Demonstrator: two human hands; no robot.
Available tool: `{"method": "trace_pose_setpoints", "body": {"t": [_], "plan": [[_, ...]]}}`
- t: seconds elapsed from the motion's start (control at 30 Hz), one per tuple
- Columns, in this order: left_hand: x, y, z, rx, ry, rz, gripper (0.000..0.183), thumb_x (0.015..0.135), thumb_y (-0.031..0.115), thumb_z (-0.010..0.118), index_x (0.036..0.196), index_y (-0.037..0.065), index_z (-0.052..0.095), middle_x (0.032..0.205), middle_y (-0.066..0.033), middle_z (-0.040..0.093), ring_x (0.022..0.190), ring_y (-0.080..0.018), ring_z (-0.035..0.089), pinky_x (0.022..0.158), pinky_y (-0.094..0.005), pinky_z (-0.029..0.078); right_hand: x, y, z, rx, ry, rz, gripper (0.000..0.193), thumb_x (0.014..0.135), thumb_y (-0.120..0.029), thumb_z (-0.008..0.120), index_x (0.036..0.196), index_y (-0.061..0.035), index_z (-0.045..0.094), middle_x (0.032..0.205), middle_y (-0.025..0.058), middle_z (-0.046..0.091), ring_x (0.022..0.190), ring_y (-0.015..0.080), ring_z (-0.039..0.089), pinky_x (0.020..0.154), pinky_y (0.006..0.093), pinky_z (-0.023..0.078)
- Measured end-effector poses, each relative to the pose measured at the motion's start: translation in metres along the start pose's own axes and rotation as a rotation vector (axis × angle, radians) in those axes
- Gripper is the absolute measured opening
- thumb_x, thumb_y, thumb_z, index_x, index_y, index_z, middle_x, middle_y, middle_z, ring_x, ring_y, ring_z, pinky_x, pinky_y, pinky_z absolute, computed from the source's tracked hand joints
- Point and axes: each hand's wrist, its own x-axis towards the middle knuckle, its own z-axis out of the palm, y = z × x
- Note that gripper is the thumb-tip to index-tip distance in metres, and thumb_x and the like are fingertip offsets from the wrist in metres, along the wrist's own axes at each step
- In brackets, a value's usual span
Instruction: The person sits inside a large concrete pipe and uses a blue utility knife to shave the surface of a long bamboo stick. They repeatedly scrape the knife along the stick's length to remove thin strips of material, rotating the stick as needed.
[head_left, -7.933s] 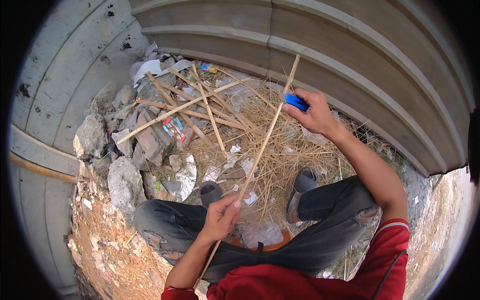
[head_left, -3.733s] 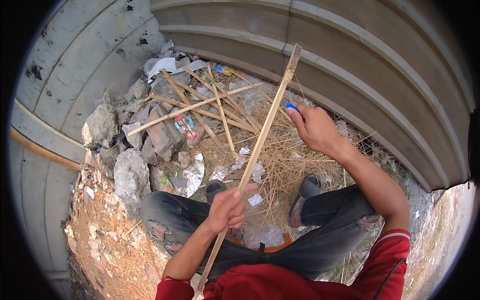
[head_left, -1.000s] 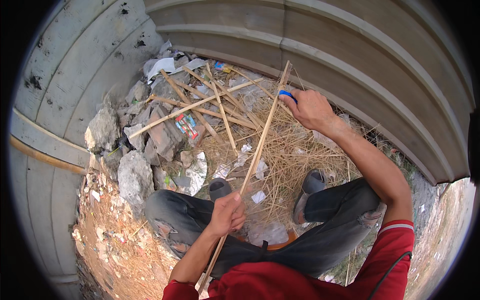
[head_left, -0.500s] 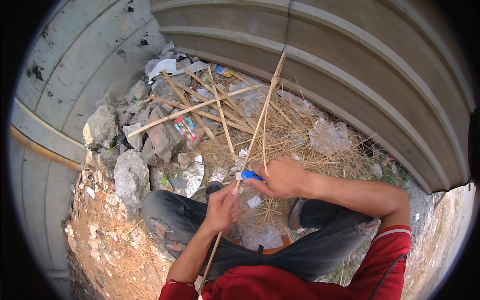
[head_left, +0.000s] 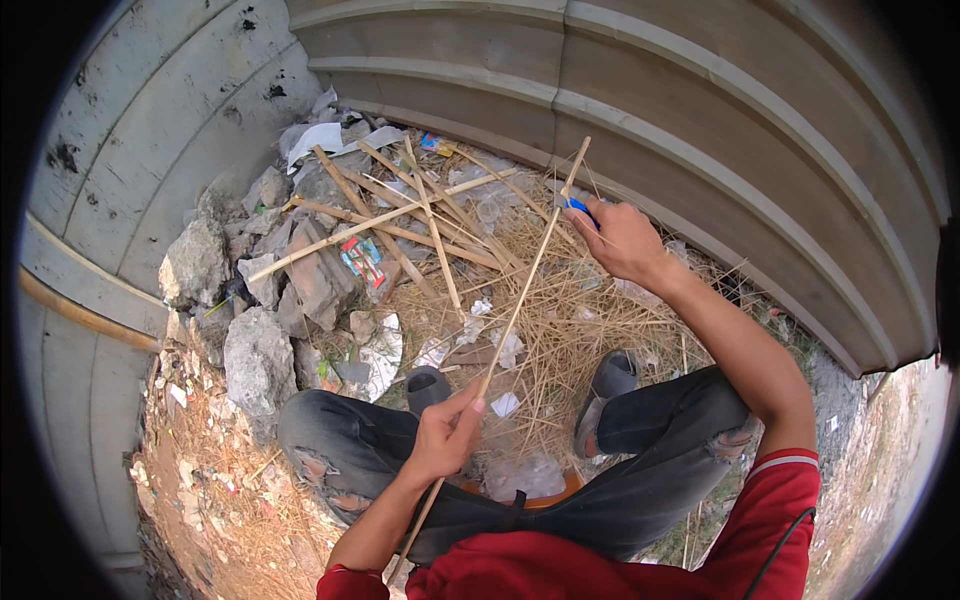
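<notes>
The right hand (head_left: 622,240), stretched out ahead of the body, has its fingers closed around a blue cutter (head_left: 580,208), which meets a thin, pale wooden strip (head_left: 525,285) near its far end; the blade is too small to make out clearly. Nearer the body, the left hand (head_left: 447,435) pinches the same strip between thumb and fingers, and the rest runs back beneath that forearm. With a long unsupported span between the hands, the strip could bow or twist, making the blade skid or bite too deep and snap it. A sudden slip toward the body could reach the left thumb or the torn jeans (head_left: 650,450), and rough edges could splinter into the pinching fingers. Below the hands lies loose straw (head_left: 560,330); left of the right hand, crossed strips (head_left: 447,268) and rocks (head_left: 258,365); beyond it, a ribbed metal wall (head_left: 700,170), which the far tip might knock if pushed outward.
</notes>
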Motion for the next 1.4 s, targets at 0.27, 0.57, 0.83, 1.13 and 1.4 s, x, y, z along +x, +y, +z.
{"method": "trace_pose_setpoints", "body": {"t": [0.27, 0.57, 0.83, 1.13, 1.4], "plan": [[0.011, 0.012, 0.002, 0.123, 0.182, 0.103, 0.043, 0.108, 0.019, 0.058, 0.146, -0.001, 0.057, 0.073, 0.0068, 0.053, 0.065, -0.0023, 0.048, 0.056, -0.0225, 0.038, -0.063, -0.101, 0.045, 0.230, -0.294, -0.368, 0.048, 0.106, -0.045, 0.054, 0.092, -0.0014, 0.067, 0.064, 0.0232, 0.064, 0.062, 0.0471, 0.065, 0.061, 0.0568, 0.052], [-0.002, 0.002, -0.003, 0.306, 0.119, 0.075, 0.042, 0.106, 0.018, 0.060, 0.144, -0.002, 0.059, 0.073, 0.0060, 0.050, 0.067, -0.0020, 0.043, 0.057, -0.0229, 0.038, 0.019, -0.005, 0.025, 0.009, -0.165, 0.113, 0.060, 0.108, -0.049, 0.045, 0.094, 0.0033, 0.071, 0.081, 0.0305, 0.069, 0.085, 0.0487, 0.069, 0.079, 0.0574, 0.054], [-0.017, -0.020, -0.012, 0.242, -0.037, 0.096, 0.042, 0.107, 0.016, 0.059, 0.143, -0.005, 0.058, 0.066, 0.0067, 0.049, 0.058, -0.0011, 0.042, 0.051, -0.0229, 0.033, -0.019, 0.156, -0.023, 0.019, 0.478, 0.418, 0.068, 0.108, -0.052, 0.047, 0.076, 0.0077, 0.058, 0.068, 0.0238, 0.059, 0.063, 0.0394, 0.053, 0.067, 0.0463, 0.046], [0.002, 0.006, -0.001, -0.221, -0.144, 0.045, 0.045, 0.114, 0.022, 0.041, 0.152, -0.002, 0.046, 0.057, 0.0065, 0.027, 0.043, -0.0035, 0.023, 0.044, -0.0238, 0.024, -0.010, 0.068, -0.018, 0.509, 0.299, 0.179, 0.057, 0.106, -0.049, 0.053, 0.085, 0.0035, 0.060, 0.062, 0.0122, 0.045, 0.061, 0.0203, 0.043, 0.059, 0.0386, 0.039], [0.013, 0.019, 0.001, -0.344, -0.151, -0.018, 0.051, 0.114, 0.034, 0.038, 0.151, 0.000, 0.045, 0.057, 0.0063, 0.026, 0.041, -0.0048, 0.022, 0.041, -0.0246, 0.024, -0.029, -0.065, -0.012, 0.296, -0.225, -0.187, 0.053, 0.106, -0.048, 0.052, 0.091, 0.0005, 0.069, 0.069, 0.0231, 0.064, 0.067, 0.0445, 0.064, 0.066, 0.0529, 0.050]]}}
